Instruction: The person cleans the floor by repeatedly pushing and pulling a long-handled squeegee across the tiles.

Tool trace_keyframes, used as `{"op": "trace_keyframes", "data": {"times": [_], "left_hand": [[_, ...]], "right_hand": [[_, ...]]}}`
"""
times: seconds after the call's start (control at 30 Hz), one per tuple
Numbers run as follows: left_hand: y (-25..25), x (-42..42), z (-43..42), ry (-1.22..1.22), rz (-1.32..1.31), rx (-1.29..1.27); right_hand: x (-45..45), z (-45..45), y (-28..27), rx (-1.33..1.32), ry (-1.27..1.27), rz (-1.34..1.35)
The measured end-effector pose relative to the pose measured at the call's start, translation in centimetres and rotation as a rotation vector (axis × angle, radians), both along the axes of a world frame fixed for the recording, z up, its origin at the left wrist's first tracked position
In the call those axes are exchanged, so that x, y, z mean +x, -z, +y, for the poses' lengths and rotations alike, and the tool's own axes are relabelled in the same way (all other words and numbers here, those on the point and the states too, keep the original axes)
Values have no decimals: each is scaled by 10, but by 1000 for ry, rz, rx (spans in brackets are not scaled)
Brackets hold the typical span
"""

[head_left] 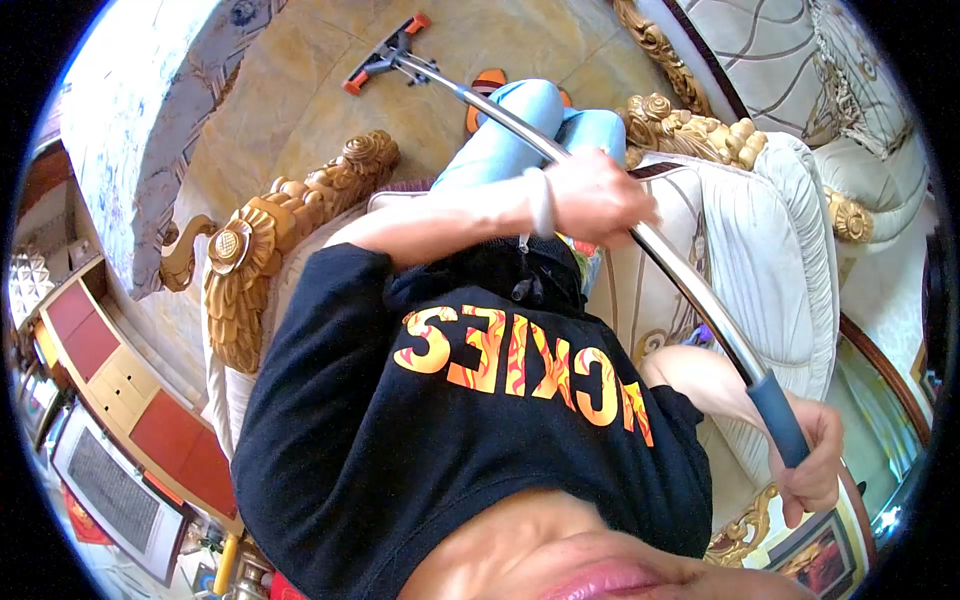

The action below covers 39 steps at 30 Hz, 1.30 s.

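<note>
A long-handled mop point(505, 118) crosses the view slantwise, its metal pole running from the floor up to a blue-grey grip point(778, 420) at the lower right. Its narrow dark head point(385, 55) has orange ends and rests near the tiled floor; no cloth is visible on it. My left hand point(603, 198), with a pale band at the wrist, is closed around the middle of the pole, slightly blurred. Around the grip at the pole's top end, my right hand point(812, 460) has its fingers curled.
I sit in a pale upholstered armchair point(765, 240) with carved golden armrests point(270, 235). Another pale seat point(770, 60) stands at upper right, and a patterned block-like piece point(150, 130) at upper left. An orange slipper point(488, 82) shows beside my knees. A red-and-wood cabinet point(125, 375) is at left.
</note>
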State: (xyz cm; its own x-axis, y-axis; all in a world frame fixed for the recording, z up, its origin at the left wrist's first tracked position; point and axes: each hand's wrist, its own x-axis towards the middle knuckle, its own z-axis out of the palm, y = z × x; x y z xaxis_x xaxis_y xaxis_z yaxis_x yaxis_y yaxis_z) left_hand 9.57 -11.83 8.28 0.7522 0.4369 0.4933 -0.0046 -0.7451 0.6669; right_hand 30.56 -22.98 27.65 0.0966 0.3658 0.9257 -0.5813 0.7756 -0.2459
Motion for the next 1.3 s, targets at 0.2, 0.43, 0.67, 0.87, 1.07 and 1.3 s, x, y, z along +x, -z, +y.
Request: {"op": "trace_keyframes", "data": {"times": [0.2, 0.43, 0.67, 0.87, 1.07, 1.3], "left_hand": [[39, -76, 71, -390, 123, 100], [134, -191, 155, -747, 415, 103], [142, -193, 138, -776, 911, 60], [64, -43, 78, -475, 730, -79], [-1, 98, 18, -121, 365, -89], [34, 70, 44, -282, 378, -93]], "right_hand": [[-49, 64, 78, -161, 315, -165], [-137, 127, 198, -712, -8, -405], [-124, 111, 237, -728, 23, -647], [30, 57, 123, -811, 496, -448], [161, 12, 15, -672, 391, 236], [129, 66, 62, -640, 406, 226]]}}
